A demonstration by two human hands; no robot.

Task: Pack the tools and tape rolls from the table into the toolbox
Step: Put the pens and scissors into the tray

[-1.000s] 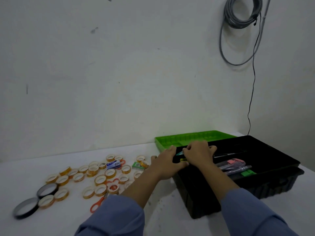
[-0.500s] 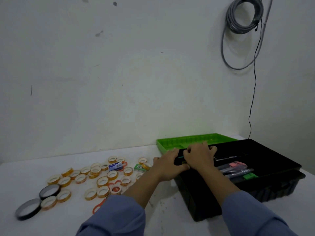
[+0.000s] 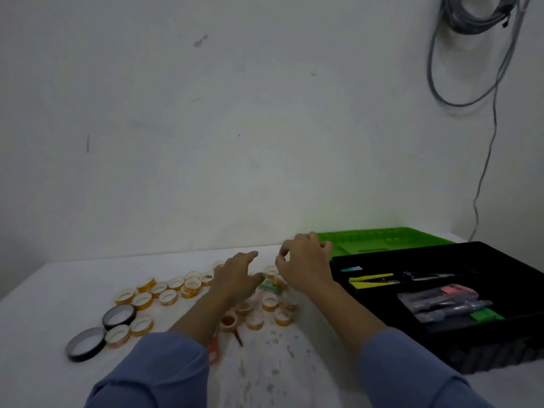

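Note:
The black toolbox (image 3: 500,334) stands open at the right, holding a yellow-handled tool (image 3: 371,280), a dark stapler-like tool (image 3: 426,277) and a bagged item (image 3: 441,301). Several small orange tape rolls (image 3: 167,297) and two black tape rolls (image 3: 85,344) lie on the white table (image 3: 44,304). My left hand (image 3: 238,276) hovers over the rolls with fingers spread, holding nothing. My right hand (image 3: 303,265) hangs beside it with loosely curled fingers, empty, above a small green box (image 3: 269,285). Red-handled scissors (image 3: 215,348) lie partly under my left sleeve.
A green tray or lid (image 3: 382,240) lies behind the toolbox against the wall. A coil of grey cable (image 3: 477,13) hangs on the wall at the upper right, with one strand running down behind the toolbox.
Both hands have left the toolbox's left rim and moved left over the tape rolls. The yellow-handled tool now lies in the toolbox. The view has shifted left and down.

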